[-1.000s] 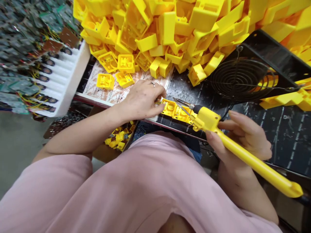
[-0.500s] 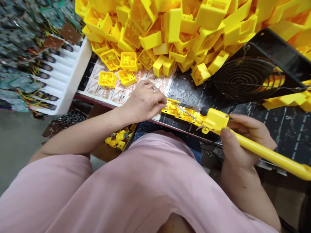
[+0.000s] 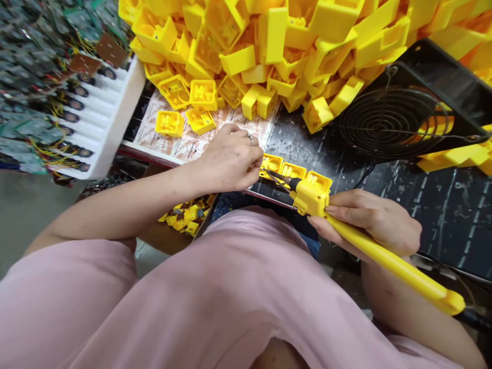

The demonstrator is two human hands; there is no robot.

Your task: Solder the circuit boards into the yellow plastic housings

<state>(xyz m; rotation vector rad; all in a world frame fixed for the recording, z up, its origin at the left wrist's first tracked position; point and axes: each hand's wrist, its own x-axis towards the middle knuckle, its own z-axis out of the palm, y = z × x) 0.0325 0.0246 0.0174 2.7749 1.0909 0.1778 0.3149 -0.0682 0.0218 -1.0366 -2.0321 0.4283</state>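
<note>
A: What does the right hand have in its grip?

B: It has the yellow tool. The grip is closed around the handle, just behind the thick head, and the rest of the handle slopes toward the near right.

A: And the metal tip of this tool, where does it point?

B: To the left, over the row of open yellow boxes, near the left hand. I cannot tell if it touches anything there.

A: How is the grip of the left hand?

B: The fingers are bent, beside the left end of the row. Their ends are hidden from the view, so I cannot tell how far open this grip is, or if it has hold of something.

A: Where exactly does the row stand?

B: On the table, along the near edge, between the two hands. I can count three boxes, with their open sides up.

A: Which other things are around?

B: On the far side there is a big yellow pile. To the right stands a black fan with a round wire guard. On the left I see a white tray with ridges.
</note>
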